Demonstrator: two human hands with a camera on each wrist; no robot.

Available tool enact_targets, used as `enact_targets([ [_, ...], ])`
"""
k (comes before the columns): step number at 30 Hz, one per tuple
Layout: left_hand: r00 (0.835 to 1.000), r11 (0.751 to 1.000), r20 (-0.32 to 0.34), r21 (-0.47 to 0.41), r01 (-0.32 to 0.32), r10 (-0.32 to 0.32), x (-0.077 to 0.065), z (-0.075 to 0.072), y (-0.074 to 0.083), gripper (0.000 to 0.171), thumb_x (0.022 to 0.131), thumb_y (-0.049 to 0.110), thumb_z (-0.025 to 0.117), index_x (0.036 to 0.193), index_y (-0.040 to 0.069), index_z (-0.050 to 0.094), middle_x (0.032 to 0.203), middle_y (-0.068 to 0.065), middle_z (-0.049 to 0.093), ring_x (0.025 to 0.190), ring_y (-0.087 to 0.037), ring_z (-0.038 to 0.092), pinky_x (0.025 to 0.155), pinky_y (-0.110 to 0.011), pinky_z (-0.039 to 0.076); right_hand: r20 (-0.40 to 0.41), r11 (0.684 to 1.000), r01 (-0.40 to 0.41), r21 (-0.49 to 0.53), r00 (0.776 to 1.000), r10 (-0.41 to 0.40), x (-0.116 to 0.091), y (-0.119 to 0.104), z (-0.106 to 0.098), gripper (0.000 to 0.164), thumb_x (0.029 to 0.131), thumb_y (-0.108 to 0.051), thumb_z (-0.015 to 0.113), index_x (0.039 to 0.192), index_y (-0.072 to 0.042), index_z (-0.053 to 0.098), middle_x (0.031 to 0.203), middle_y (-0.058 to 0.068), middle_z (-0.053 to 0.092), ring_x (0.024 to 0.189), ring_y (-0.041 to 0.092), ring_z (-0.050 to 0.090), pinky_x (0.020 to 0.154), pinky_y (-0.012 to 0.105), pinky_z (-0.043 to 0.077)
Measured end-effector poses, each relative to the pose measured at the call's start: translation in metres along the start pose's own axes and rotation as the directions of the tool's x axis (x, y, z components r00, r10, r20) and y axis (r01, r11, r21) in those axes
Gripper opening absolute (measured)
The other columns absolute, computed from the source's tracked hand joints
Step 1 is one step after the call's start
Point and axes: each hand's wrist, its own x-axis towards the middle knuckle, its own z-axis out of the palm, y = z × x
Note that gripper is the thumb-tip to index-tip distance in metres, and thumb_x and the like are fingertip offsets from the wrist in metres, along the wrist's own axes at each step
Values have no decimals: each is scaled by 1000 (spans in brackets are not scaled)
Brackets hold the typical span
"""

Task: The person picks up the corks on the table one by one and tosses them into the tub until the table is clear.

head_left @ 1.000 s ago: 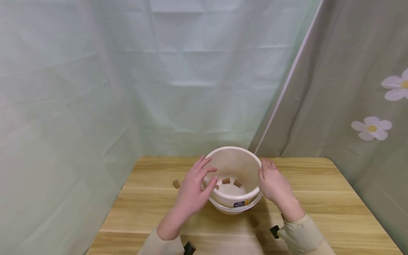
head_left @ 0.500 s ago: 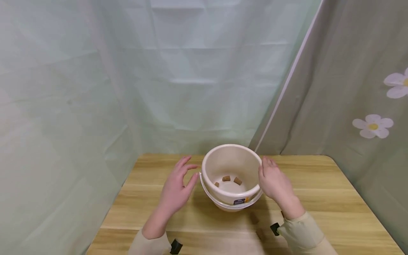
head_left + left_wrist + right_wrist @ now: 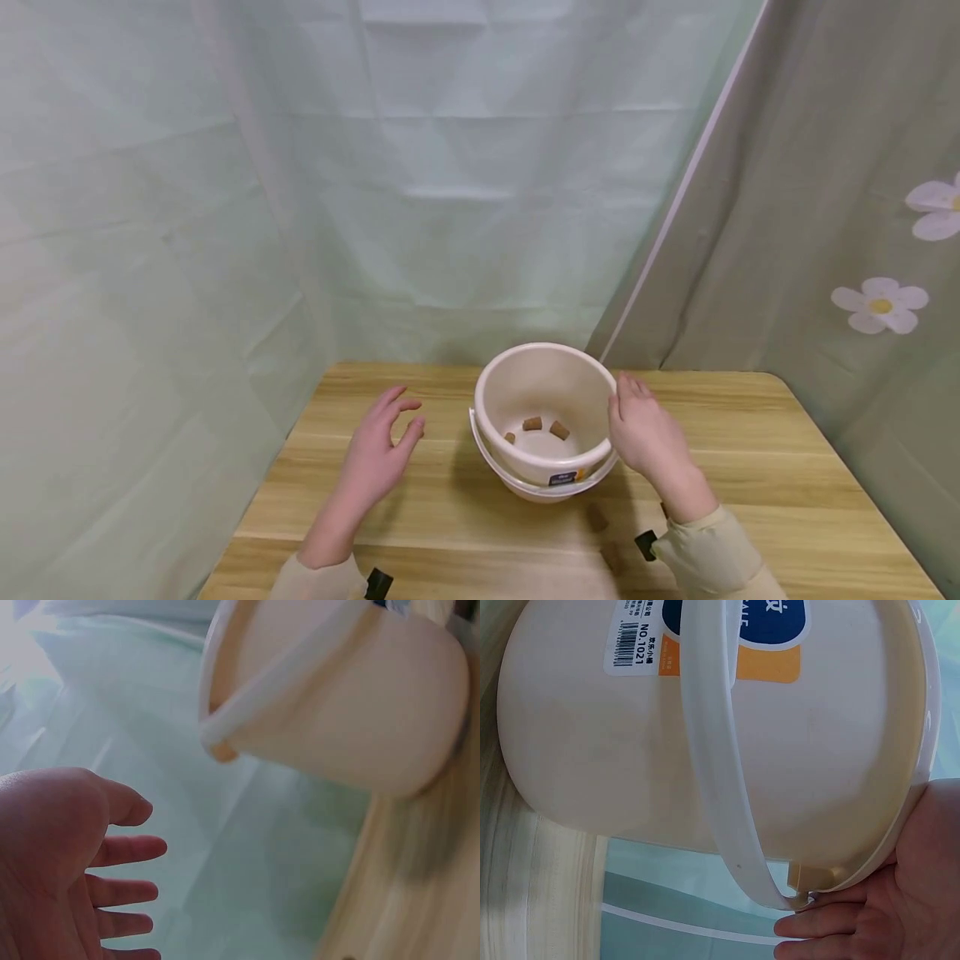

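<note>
A cream-white bucket stands upright on the wooden table, its white handle hanging down at the front. Several short brown cork-like cylinders lie on its floor. My right hand touches the bucket's right rim; in the right wrist view its fairly straight fingers lie beside the handle's hinge, and the thumb cannot be made out. My left hand is apart from the bucket, to its left, fingers spread and holding nothing. Two more brown cylinders lie in shadow on the table in front of the bucket.
The wooden table ends at the back against a pale green curtain. A grey curtain with white flowers hangs along the right. Dark blocks sit at both cuffs.
My left hand has left the bucket's left rim and moved left and toward me, covering the brown cylinder on the table there. The right hand and bucket stay in place.
</note>
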Motion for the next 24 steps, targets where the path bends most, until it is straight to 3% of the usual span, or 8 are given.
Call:
enact_targets([
  [12, 999, 994, -1, 97, 42, -42, -13, -7, -33, 27, 104, 17, 70, 122, -3, 72, 154, -32, 51, 147, -55, 41, 118, -70, 35, -13, 1000, 2, 21, 1000, -1, -2, 0, 0, 57, 115, -22, 32, 156, 17, 37, 160, 35, 41, 149, 55, 37, 121, 68, 32],
  [24, 984, 969, 49, 191, 159, -172, -20, -1, -54, 27, 107, 24, 68, 116, -1, 75, 155, -33, 50, 149, -53, 40, 119, -67, 36, -18, 1000, -1, 27, 1000, 2, -1, 0, 2, 58, 115, -22, 32, 156, 17, 36, 161, 36, 39, 150, 55, 36, 121, 67, 31],
])
